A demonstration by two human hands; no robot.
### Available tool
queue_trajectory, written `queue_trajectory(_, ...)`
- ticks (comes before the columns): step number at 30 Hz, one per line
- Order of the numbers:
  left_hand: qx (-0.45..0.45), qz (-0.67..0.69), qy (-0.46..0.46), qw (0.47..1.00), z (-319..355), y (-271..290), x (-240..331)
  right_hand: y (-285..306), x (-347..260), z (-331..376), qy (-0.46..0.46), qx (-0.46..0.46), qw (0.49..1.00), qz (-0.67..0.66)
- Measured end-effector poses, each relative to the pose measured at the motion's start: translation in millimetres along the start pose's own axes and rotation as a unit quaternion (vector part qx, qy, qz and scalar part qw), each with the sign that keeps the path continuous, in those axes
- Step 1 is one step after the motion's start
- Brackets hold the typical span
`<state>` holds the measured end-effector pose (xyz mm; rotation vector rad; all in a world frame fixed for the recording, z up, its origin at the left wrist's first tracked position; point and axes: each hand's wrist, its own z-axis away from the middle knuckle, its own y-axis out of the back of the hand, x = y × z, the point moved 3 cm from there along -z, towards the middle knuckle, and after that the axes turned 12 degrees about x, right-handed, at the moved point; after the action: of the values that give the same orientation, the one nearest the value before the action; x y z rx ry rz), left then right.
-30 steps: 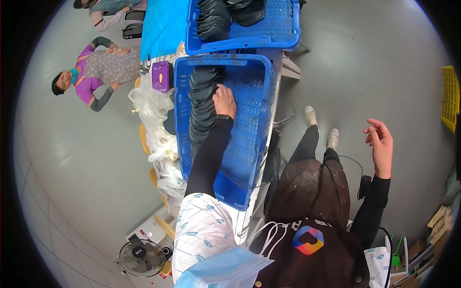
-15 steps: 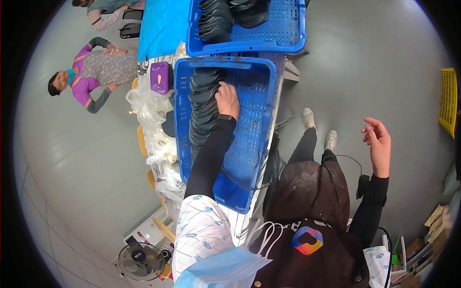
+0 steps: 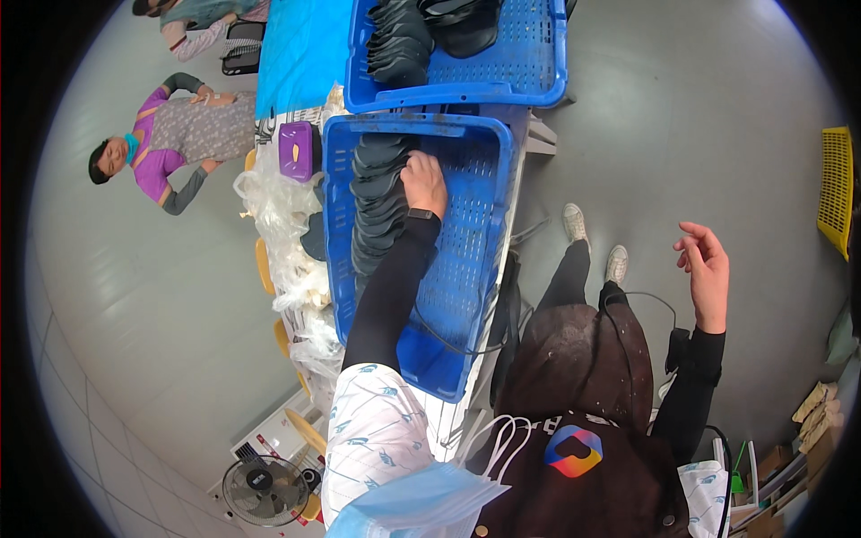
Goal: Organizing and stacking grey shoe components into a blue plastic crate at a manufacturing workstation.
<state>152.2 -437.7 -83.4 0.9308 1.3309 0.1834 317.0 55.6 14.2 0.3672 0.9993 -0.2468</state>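
Observation:
My left hand (image 3: 424, 185) reaches into a blue perforated plastic basket (image 3: 480, 269). Its fingers are bent over the right ends of the far pieces in a row of thin black sole-shaped pieces (image 3: 378, 206), which overlap along the basket's left side. It appears to grip the edge of one; the fingertips are partly hidden. Off to the right, my right hand (image 3: 707, 273) is raised over the floor with nothing in it, fingers loosely bent and apart.
A second blue basket (image 3: 538, 88) with more black pieces stands beyond the first. Left of the baskets lie a purple box (image 3: 295, 151) and clear plastic bags (image 3: 287, 233). Two people stand across the table. A fan (image 3: 265, 490) is lower left, a yellow crate (image 3: 834, 193) far right.
The fingers of my left hand have curled in more over the black pieces. Both baskets appear slightly lower in the picture. My right hand has hardly moved.

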Motion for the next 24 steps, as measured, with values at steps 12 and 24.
queue_trajectory(12,0.019,0.137,0.092,0.986,-41.4,18.3,-0.7,8.0,-21.2,-5.4,0.001,0.017,1.0,0.026)
queue_trajectory(24,-0.033,0.623,0.27,0.733,17.2,105.6,-74.0,-50.3,-164.6,-3.1,0.155,-0.168,0.969,-0.097)
